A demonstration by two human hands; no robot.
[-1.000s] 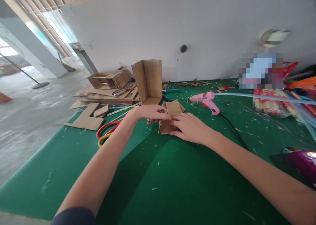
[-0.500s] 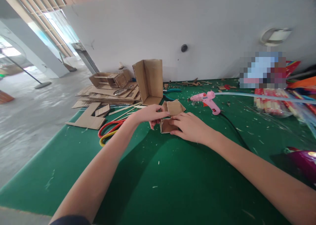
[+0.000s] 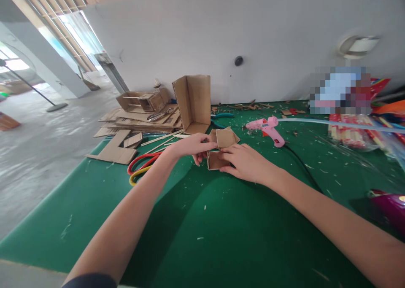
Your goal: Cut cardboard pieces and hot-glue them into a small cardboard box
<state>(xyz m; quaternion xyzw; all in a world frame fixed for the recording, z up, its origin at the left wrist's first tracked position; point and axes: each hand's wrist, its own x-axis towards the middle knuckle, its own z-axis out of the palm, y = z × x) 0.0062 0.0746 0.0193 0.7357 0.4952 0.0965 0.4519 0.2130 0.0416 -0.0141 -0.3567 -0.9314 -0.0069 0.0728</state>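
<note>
A small cardboard box (image 3: 217,160) stands on the green tabletop between my hands, its open side toward me. My left hand (image 3: 196,146) grips it at the left edge, with the fingers curled and partly hidden behind. On the other side, my right hand (image 3: 243,160) has its fingers over the top and right part, pressing on the cardboard. Just behind sits a folded cardboard piece (image 3: 227,138) with a pointed right end; I cannot tell whether it is joined to the box. Scissors with red and yellow handles (image 3: 139,170) lie beside my left forearm.
A pink glue gun (image 3: 268,127) lies to the right, its black cord trailing forward. Behind my hands stand a tall folded cardboard corner (image 3: 198,98) and a pile of cardboard sheets (image 3: 126,123). Packaged sticks (image 3: 351,132) and a purple object (image 3: 390,205) are at the right.
Both hands keep their hold on the cardboard box with almost no movement. The whole view has shifted very slightly.
</note>
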